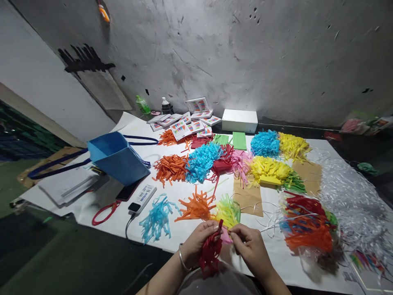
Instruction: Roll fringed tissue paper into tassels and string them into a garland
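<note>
Low at the near edge of the counter [101, 213], a red paper tassel [211, 250] is pinched between both hands. Left hand [198, 243] and right hand [248, 244] are each clamped on it, with a green-yellow tassel [229, 211] lying just beyond.

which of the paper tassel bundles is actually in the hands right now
The red tassel, pinched by the left hand and right hand. The orange tassel, blue tassel and yellow-green tassel lie untouched on the white sheet.

Red tassel [211, 250]; blue bag [116, 157]; white box [239, 120].
</note>
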`<state>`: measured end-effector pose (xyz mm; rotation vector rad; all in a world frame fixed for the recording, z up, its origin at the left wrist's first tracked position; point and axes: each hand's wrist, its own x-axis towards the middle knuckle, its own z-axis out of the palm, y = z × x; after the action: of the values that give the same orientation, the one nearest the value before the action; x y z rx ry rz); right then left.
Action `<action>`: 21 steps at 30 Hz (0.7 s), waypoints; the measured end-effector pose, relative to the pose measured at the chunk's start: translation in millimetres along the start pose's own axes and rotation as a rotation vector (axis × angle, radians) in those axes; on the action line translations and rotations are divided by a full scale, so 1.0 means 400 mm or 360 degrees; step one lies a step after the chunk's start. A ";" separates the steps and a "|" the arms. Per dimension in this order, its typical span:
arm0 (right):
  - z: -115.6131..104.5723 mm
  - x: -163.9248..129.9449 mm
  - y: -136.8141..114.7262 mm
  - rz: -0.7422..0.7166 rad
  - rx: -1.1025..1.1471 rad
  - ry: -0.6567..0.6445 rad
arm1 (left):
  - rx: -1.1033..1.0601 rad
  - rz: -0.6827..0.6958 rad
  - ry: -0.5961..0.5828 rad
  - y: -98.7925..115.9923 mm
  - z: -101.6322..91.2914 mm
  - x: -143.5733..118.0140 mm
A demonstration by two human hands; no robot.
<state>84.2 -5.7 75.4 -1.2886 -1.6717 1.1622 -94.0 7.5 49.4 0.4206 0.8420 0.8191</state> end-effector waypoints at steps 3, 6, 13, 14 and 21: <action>0.007 -0.003 0.001 0.0086 0.0079 -0.0009 | 0.0014 -0.0013 -0.0032 -0.004 -0.001 -0.001; 0.012 -0.006 -0.004 0.0039 0.0012 0.0012 | 0.0096 -0.0036 -0.0044 -0.011 -0.005 0.000; 0.027 -0.006 0.020 0.0360 0.0557 -0.0213 | 0.0261 0.0052 -0.0218 -0.008 0.009 -0.008; 0.030 -0.004 0.025 0.0411 0.0674 -0.0237 | 0.0267 0.0056 -0.0284 -0.006 0.015 -0.010; 0.047 0.004 0.035 0.0545 0.1054 -0.0330 | 0.0333 0.0061 -0.0467 -0.009 0.031 -0.014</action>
<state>71.1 -6.9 55.9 -1.0601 -1.0539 1.9059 -84.8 0.8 57.4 0.7256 0.6486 0.6859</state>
